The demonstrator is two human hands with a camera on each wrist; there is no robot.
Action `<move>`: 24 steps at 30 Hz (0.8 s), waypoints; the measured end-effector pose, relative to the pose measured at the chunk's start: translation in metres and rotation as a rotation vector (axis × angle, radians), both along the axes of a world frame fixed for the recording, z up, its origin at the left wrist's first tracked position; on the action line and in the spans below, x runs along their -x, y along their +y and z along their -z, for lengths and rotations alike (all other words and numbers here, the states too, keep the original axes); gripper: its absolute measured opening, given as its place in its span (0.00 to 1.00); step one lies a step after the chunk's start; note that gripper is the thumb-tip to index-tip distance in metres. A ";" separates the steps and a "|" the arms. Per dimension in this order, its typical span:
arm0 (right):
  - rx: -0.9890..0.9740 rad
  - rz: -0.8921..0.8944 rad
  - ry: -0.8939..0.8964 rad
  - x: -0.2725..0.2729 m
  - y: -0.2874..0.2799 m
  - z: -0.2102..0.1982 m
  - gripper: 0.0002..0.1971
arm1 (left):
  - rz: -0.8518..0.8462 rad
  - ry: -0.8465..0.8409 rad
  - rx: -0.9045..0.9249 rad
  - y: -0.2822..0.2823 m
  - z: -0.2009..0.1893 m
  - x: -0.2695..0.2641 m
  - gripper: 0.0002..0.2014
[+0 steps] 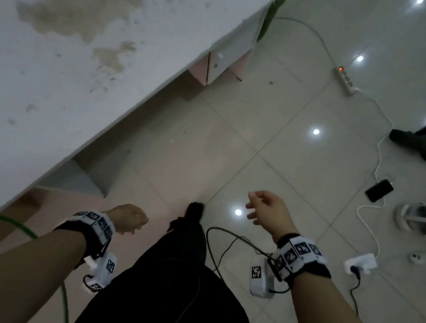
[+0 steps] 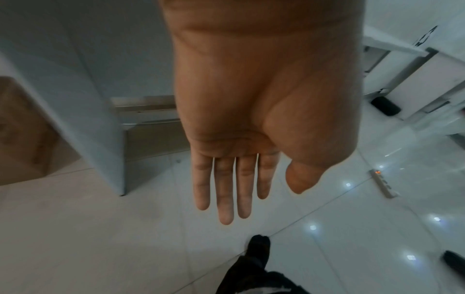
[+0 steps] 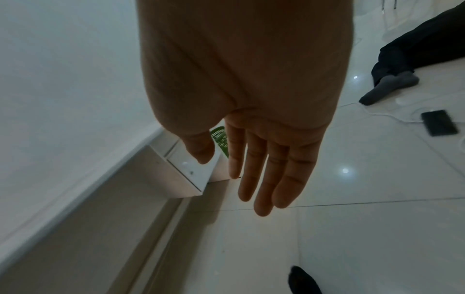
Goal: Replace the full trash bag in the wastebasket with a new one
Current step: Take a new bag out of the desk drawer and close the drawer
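Green plastic lattice is all that shows of the wastebasket (image 3: 220, 139): a sliver of perforated wall standing on the floor at the far end of the desk (image 1: 55, 50), just behind a small white drawer unit (image 3: 187, 175). In the head view the same green edge (image 1: 273, 10) peeks past the desk's far corner, well apart from both hands. Whether a bag sits in it, I cannot tell.

On the left, the desk top is white with a large brownish stain. A green cable (image 1: 12, 223) curves under the person's left forearm. The left hand (image 1: 127, 219) hangs below desk level, palm turned toward the floor; from the wrist view its fingers (image 2: 224, 191) are straight and lie side by side, the thumb a little apart, holding nothing.

Between the arms a dark trouser leg ends in a black sock (image 1: 195, 212) on the pale, glossy floor tiles (image 1: 208, 146).

The right hand (image 1: 268, 210) is raised a bit higher and farther forward, wrist bent, fingers loosely extended and slightly spread; its wrist view shows the fingers (image 3: 261, 179) nearly straight and empty. Both wrists wear black bands with white marker tags.

Farther right on the floor lie a white power strip (image 1: 346, 79) with a lit red switch, a black phone (image 1: 379, 190) on a white charging lead, and another person's foot in a grey sock (image 1: 412, 141).
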State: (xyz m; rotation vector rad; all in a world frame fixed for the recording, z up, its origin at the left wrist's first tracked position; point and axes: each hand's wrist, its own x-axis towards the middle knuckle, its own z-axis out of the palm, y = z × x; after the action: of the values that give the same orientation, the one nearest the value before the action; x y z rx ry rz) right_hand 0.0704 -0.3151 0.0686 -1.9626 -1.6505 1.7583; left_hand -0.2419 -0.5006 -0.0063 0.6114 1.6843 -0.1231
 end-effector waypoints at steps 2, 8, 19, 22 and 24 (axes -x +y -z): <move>0.035 -0.012 -0.058 -0.028 0.032 0.013 0.12 | 0.002 -0.004 -0.001 0.061 0.006 -0.018 0.17; 0.140 -0.132 -0.325 -0.123 0.137 0.069 0.13 | -0.054 -0.039 -0.268 0.281 0.013 -0.070 0.17; 0.097 -0.479 -0.373 -0.148 0.407 0.073 0.12 | -0.276 -0.034 -0.435 0.501 -0.003 -0.134 0.14; -0.010 -0.672 -0.256 -0.100 0.495 0.084 0.12 | -0.486 0.045 -0.334 0.506 0.030 -0.144 0.12; -0.100 -0.762 -0.177 -0.061 0.550 0.086 0.08 | -0.603 0.106 -0.312 0.513 0.048 -0.152 0.10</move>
State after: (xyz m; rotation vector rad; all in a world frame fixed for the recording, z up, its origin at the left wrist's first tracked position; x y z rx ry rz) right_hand 0.1317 0.2353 -0.0176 -1.5809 -2.7462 1.6333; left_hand -0.0903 0.0125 -0.0539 0.3029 1.9383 0.5555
